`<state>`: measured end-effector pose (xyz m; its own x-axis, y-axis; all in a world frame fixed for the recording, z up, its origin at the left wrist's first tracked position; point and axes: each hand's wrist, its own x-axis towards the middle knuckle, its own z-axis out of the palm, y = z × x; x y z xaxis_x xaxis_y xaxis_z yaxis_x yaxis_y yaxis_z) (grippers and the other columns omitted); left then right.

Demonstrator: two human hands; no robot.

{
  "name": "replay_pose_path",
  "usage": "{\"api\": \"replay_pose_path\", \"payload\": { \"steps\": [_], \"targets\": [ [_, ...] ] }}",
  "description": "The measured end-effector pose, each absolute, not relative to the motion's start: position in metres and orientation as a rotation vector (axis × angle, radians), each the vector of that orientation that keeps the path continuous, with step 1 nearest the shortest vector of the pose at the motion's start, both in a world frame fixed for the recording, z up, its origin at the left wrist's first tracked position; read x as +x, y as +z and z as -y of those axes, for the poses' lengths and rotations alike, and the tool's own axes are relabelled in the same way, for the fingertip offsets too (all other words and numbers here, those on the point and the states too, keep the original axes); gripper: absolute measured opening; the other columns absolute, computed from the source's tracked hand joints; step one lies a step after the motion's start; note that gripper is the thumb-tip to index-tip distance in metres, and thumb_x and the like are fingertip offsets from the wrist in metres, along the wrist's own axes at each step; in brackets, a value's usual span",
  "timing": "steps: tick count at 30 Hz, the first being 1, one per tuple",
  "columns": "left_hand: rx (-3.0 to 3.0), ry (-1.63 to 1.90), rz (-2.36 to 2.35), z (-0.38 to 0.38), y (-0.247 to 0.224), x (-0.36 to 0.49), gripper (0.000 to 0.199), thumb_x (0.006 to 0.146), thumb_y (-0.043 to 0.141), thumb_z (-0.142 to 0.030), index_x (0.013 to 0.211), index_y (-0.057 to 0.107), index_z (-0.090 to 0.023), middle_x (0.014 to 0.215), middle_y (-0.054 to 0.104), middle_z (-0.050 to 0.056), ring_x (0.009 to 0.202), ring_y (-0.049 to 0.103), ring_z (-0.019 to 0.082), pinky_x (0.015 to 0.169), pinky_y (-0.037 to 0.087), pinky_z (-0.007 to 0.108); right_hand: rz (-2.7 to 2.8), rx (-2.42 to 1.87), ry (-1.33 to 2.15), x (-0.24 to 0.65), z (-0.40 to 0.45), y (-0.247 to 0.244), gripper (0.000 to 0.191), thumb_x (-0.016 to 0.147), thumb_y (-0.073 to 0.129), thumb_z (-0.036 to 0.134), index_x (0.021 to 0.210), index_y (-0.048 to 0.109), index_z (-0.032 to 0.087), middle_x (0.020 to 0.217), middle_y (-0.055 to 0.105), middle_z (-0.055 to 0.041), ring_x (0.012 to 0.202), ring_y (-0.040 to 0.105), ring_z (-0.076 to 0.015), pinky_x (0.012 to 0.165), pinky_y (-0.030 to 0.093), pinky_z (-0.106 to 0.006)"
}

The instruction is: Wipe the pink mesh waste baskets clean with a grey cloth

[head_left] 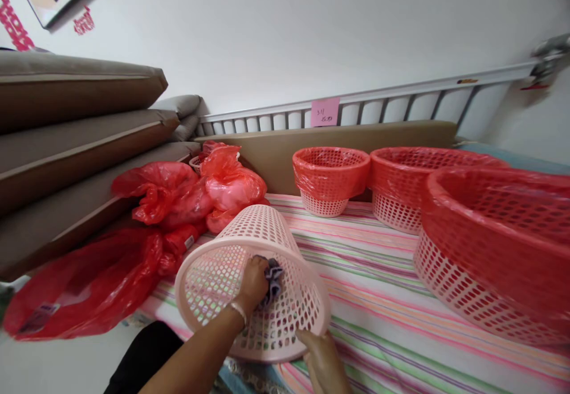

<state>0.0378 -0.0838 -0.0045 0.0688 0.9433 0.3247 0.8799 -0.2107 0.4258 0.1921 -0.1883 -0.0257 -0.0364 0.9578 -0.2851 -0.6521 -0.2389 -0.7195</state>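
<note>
A pale pink plastic basket point(262, 225) with a mesh of holes lies on its side, its mouth facing me. My left hand point(253, 281), a white bracelet at its wrist, reaches inside it. Its fingers are closed on a crumpled grey-purple cloth point(274, 278) against the inner wall. At the lower right of the mouth, my right hand point(323, 355) grips the basket rim, thumb on the inside and the other fingers mostly hidden. Striped bedding point(369, 299) in pink, green and white lies underneath.
Right of me stand three pink baskets lined with red plastic bags: a small one point(325, 201), a middle one point(396, 210) and a large one point(472, 287). Red plastic bags point(102, 281) lie at left beside stacked cushions point(89, 139). A radiator point(392, 106) runs along the wall.
</note>
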Motion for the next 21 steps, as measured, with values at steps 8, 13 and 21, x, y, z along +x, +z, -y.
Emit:
{"api": "replay_pose_path", "payload": {
  "steps": [8,13,21],
  "targets": [
    [2.342,0.836,-1.495,0.212,-0.017,0.037,0.035,0.061,0.056,0.004,0.088,0.060,-0.019,0.106,0.062,0.007,0.098,0.053,0.020,0.085,0.043,0.030,0.519,-0.863,1.668,0.193,0.194,-0.010,0.052,0.051,0.066,0.018,0.103,0.064,0.014,0.083,0.071,-0.0061,0.088,0.063,-0.0277,0.080,0.049,-0.037],
    [2.344,0.765,-1.718,0.160,-0.003,0.027,0.036,0.066,0.055,0.004,0.091,0.067,-0.020,0.101,0.067,0.005,0.094,0.057,0.019,0.085,0.046,0.032,0.557,-0.880,1.662,0.191,0.199,-0.012,0.044,0.051,0.062,0.016,0.095,0.066,0.014,0.080,0.071,-0.0058,0.086,0.063,-0.0270,0.079,0.049,-0.036],
    [2.169,0.843,-2.072,0.045,-0.001,0.030,0.026,0.089,0.054,-0.033,0.107,0.060,-0.015,0.114,0.062,0.007,0.100,0.061,0.020,0.089,0.049,0.043,0.495,-0.803,1.768,0.186,0.195,-0.026,0.039,0.049,0.063,0.019,0.087,0.068,0.012,0.082,0.071,-0.0103,0.085,0.064,-0.0310,0.079,0.048,-0.042]
  ]
}}
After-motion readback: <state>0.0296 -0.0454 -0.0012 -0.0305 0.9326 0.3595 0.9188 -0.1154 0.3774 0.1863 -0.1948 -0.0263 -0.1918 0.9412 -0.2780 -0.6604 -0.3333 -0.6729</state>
